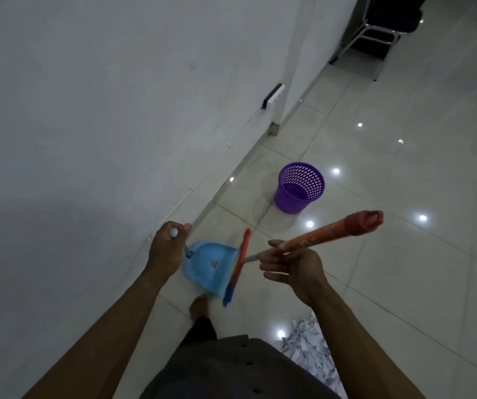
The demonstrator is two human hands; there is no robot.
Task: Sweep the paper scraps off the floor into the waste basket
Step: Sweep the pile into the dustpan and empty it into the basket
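A person stands on a glossy tiled floor (pixel 404 269) beside a white wall (pixel 87 110), with both hands out in front, well apart from each other. The left hand (pixel 166 249) is closed around the top of a dustpan handle (pixel 187 251), and the blue dustpan (pixel 207 267) hangs below it, its open mouth facing right; its pan shows only a small red mark, and whether any scrap lies in it cannot be told. The right hand (pixel 295 270) grips the orange broom handle (pixel 318 236), which slants up to a red cap at the right, while the broom head (pixel 236 269), orange with blue bristles at its lower end, sits edge-on just against the dustpan's mouth. The purple waste basket (pixel 300 188) stands upright on the floor beyond the dustpan, near the wall, and looks empty down to its base. A heap of white paper scraps (pixel 309 347) lies on the floor at lower right, partly hidden by the right forearm. 1 bare foot (pixel 198 308) shows below the dustpan. A dark chair (pixel 387 27) stands far off at upper right.
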